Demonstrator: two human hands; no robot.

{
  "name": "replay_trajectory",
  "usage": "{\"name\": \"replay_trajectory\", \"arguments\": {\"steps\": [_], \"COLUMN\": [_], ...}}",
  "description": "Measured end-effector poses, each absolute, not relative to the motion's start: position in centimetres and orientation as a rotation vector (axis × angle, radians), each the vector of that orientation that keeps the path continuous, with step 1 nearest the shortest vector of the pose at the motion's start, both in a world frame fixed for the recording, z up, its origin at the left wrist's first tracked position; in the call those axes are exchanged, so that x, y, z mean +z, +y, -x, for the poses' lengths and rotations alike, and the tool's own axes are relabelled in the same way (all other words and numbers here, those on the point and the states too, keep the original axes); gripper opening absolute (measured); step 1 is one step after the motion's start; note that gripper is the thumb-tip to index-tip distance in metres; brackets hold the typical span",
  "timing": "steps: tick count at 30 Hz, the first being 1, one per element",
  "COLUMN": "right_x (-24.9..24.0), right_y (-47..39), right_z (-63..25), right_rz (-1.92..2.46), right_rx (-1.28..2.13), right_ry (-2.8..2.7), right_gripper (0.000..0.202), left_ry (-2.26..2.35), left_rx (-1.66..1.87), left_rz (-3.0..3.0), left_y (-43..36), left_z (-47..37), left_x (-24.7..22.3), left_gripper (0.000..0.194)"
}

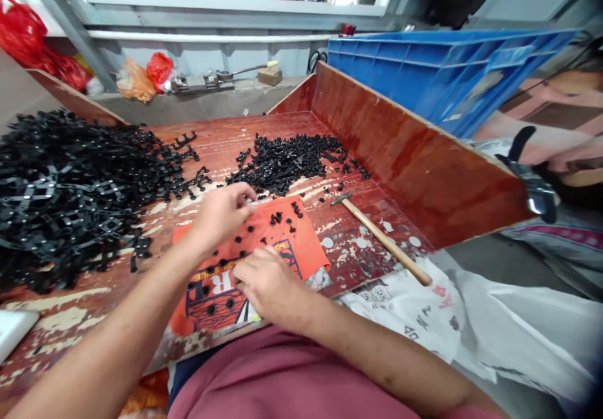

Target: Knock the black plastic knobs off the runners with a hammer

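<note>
An orange printed cloth (308,237) lies on the red-brown work table, with small black round-headed pieces (230,303) standing in rows and some scattered on it. My left hand (228,208) is at the cloth's far edge, beside a heap of small black parts (287,158). Its fingers are bent in with the thumb close to them; anything between them is too small to make out. Over the middle of the cloth, my right hand (266,277) has its fingers curled down among the black pieces. Its fingertips are partly hidden, and so is whatever they hold.
A large pile of black jointed metal linkages (70,193) covers the table's left. On the right lies a hammer (386,240) with a wooden handle, near a wooden side board (424,168). Behind that stands a blue crate (391,73). A white sack (424,325) hangs at the front right.
</note>
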State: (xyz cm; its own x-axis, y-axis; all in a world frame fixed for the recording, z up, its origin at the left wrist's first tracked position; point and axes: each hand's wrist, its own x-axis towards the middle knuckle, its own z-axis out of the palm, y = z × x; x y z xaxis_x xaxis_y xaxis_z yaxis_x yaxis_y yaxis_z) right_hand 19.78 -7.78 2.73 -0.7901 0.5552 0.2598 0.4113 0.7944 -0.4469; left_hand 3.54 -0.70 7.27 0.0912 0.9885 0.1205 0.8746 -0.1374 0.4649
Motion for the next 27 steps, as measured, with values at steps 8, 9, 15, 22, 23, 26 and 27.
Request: {"name": "replay_trajectory", "arguments": {"steps": [8,9,15,22,23,26,27], "right_x": [1.3,1.4,1.9,0.9,0.8,0.8,0.8], "right_y": [-7.3,-7.0,-3.0,0.3,0.3,-0.4,-0.7], "right_z": [-19.8,-20.5,-26.9,-27.2,-26.8,-26.4,-26.4], "right_rz": [0.740,0.784,1.234,1.289,1.276,1.245,1.233], "right_rx": [0.614,0.612,0.375,0.270,0.263,0.229,0.222], "right_ry": [-2.560,-2.529,-2.403,-2.432,-2.446,-2.473,-2.481], "right_gripper": [0.006,0.005,0.008,0.005,0.006,0.009,0.009], "left_ry": [1.992,1.973,1.843,1.817,1.792,1.621,1.561], "left_rx": [0.639,0.608,0.565,0.546,0.478,0.245,0.193], "left_rz": [-2.145,-2.201,-2.376,-2.279,-2.276,-2.360,-2.397], "left_y": [-11.5,-12.3,-13.1,-5.2,-3.5,0.8,1.8], "left_z": [1.0,0.8,0.9,-2.6,-3.6,-6.0,-6.6], "left_x": [4.4,3.4,0.9,5.7,5.7,4.3,3.6], "left_gripper": [0.017,0.020,0.034,0.023,0.022,0.020,0.022]}}
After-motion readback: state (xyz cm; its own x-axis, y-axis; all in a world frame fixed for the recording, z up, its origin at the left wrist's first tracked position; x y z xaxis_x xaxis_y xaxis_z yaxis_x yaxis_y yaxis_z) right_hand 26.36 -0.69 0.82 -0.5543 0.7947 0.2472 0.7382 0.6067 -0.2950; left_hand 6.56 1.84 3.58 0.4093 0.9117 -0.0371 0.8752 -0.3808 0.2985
